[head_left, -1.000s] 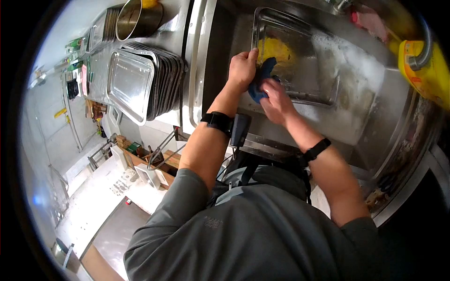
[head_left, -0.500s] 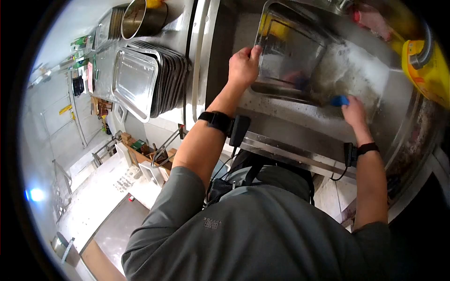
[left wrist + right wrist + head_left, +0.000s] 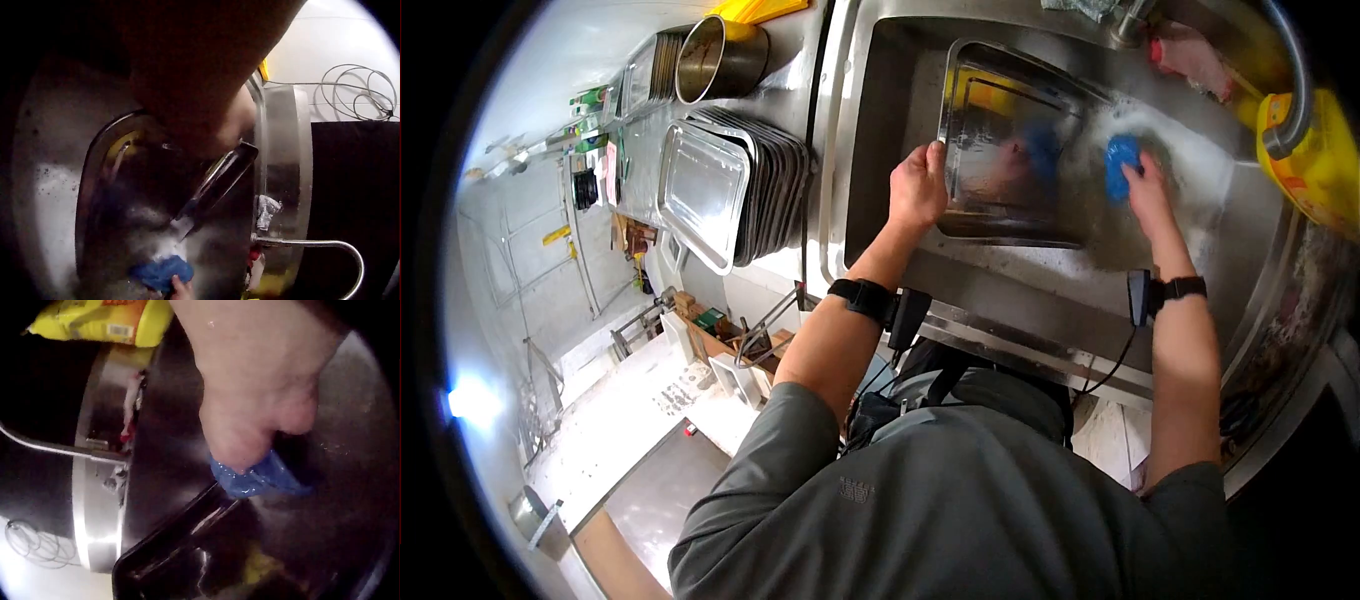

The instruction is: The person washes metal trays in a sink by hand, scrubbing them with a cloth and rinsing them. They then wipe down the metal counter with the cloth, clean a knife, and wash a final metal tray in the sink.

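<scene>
A rectangular metal tray [image 3: 1015, 135] stands tilted in the sink, its shiny inside mirroring the blue cloth and a hand. At its left rim my left hand [image 3: 917, 187] grips the edge, thumb on top. Just right of the tray, my right hand [image 3: 1150, 200] pinches a wet blue cloth [image 3: 1121, 168] between thumb and fingers. In the right wrist view the bunched cloth [image 3: 262, 478] shows under the fingers, beside the tray's dark rim [image 3: 162, 534]. From the left wrist, the cloth [image 3: 164, 273] appears beyond the tray, while the forearm hides part of the rim.
The steel sink [image 3: 1000, 275] has whitish suds on its right side. A faucet [image 3: 1133, 22], a pink cloth [image 3: 1192, 60] and a yellow bottle [image 3: 1315, 150] line its far and right edges. On the left counter stand stacked trays [image 3: 705, 195] and a metal pot [image 3: 720, 62].
My right hand has carried the blue cloth from beside my left hand to the tray's right side, then farther up. The tray has tilted; my left hand stays at its rim.
</scene>
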Tool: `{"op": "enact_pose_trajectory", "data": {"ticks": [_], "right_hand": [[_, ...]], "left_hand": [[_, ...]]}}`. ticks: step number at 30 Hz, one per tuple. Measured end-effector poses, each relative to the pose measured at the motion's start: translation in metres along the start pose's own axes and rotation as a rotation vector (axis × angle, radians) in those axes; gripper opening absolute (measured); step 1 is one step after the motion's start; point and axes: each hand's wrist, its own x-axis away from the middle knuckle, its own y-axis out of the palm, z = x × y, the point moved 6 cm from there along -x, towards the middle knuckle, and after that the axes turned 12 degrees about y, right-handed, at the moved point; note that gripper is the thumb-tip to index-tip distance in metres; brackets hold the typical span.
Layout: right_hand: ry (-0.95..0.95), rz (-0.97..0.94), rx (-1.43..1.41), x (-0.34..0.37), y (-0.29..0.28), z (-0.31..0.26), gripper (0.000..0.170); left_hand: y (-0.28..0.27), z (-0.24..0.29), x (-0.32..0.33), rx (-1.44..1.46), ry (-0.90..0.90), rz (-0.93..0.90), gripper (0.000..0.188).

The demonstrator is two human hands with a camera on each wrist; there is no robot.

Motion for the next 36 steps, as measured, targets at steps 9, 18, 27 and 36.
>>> {"op": "enact_pose_trajectory", "data": {"ticks": [9, 18, 27, 36], "right_hand": [[-0.341, 0.325, 0.014, -0.055, 0.121, -0.083, 0.039], [-0.661, 0.088, -0.005, 0.094, 0.172, -0.119, 0.045], [-0.042, 0.178, 0.406, -0.051, 0.104, 0.046, 0.033], [0.258, 0.460, 0.566, -0.040, 0.011, 0.045, 0.034]], "left_hand": [[0.001, 0.026, -0.026, -0.303, 0.097, -0.130, 0.042], [0.002, 0.038, -0.025, -0.238, 0.221, 0.037, 0.042], [0.004, 0.037, -0.006, -0.081, 0.080, -0.012, 0.041], [0.009, 0.006, -0.008, -0.076, 0.010, -0.071, 0.043]]}}
